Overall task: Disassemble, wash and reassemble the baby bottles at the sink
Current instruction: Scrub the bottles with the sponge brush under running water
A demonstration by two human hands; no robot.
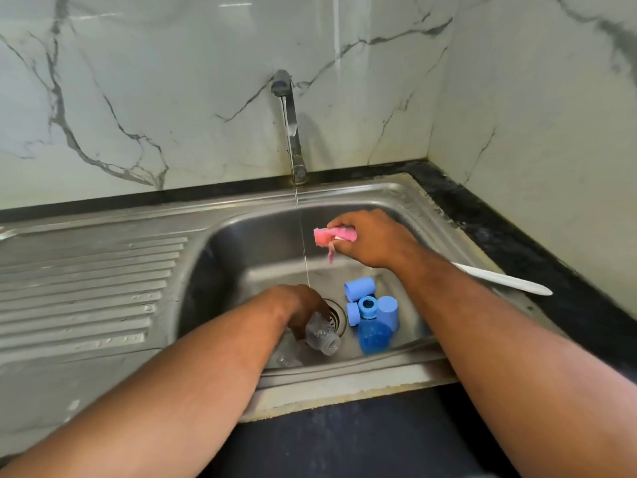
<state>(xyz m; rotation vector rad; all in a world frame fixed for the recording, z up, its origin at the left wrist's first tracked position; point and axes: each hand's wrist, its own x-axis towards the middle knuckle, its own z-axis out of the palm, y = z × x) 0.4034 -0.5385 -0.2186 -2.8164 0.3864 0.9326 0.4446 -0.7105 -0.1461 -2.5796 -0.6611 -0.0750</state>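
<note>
My left hand (298,307) grips a clear baby bottle (322,336) low in the steel sink (241,243), its open neck pointing toward me beside the drain. My right hand (370,238) holds a pink sponge brush (332,236) above the basin; the brush's white handle (503,279) sticks out past my forearm over the sink's right rim. Several blue bottle parts lie at the basin's front right: two caps (360,288) (388,312), a screw ring (367,307) and a blue bottle (374,336). Another clear piece (286,353) lies by the front wall.
The tap (291,125) stands behind the sink and a thin stream of water (301,236) runs down between my hands. A ribbed draining board (86,288) stretches to the left. Black counter (517,243) and marble walls close the right corner.
</note>
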